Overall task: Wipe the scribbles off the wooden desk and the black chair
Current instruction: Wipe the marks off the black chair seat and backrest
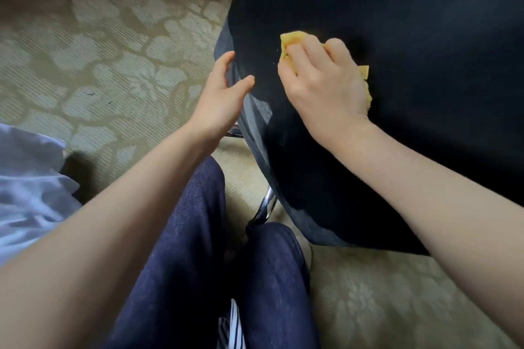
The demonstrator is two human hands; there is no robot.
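Wiping black chair, filling upper right of frame | right hand curled round yellow cloth, pressing it down to scrub | left hand fingers apart, touching chair's edge, likely steadying it | desk out of view

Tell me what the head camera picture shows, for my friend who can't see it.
A person's right hand holds a yellow cloth against a black chair seat, while the left hand rests on the seat's edge. Below are dark blue trousers, a chrome leg and patterned carpet.
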